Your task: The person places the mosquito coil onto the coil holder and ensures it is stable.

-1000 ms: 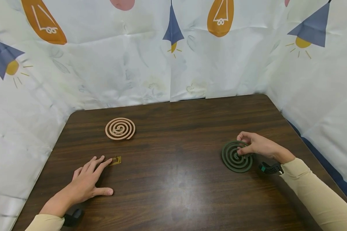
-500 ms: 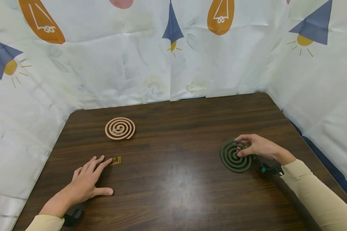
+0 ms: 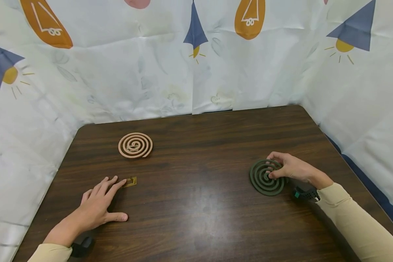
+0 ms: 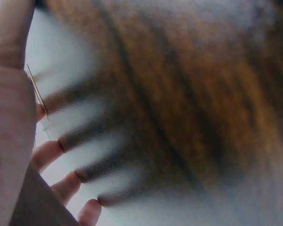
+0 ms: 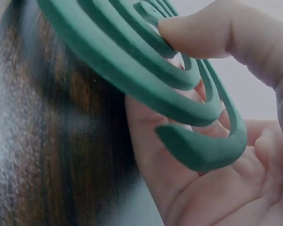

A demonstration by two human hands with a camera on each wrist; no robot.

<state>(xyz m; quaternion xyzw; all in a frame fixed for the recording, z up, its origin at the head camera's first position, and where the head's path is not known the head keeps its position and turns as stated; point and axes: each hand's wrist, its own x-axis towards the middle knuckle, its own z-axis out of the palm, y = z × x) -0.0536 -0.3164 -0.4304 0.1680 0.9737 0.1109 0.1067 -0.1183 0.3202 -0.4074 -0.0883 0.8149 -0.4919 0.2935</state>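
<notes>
The green coil (image 3: 266,177) is sat near the desk's (image 3: 196,203) right edge and is pinched at its rim side by the right hand (image 3: 289,167), thumb pressed on top and fingers (image 5: 151,155) curled underneath. Over by the left edge, the left hand (image 3: 96,205) is laid flat with fingers spread, its fingertip touching a small brass stand (image 3: 131,181). A tan coil (image 3: 135,145) is parked further back, towards the far left corner.

You were sat at a makeshift recording booth, not a lived-in room: a dark wooden table (image 3: 199,203) hemmed on three edges by creased white sheets (image 3: 124,80) printed with lamps and bulbs.
</notes>
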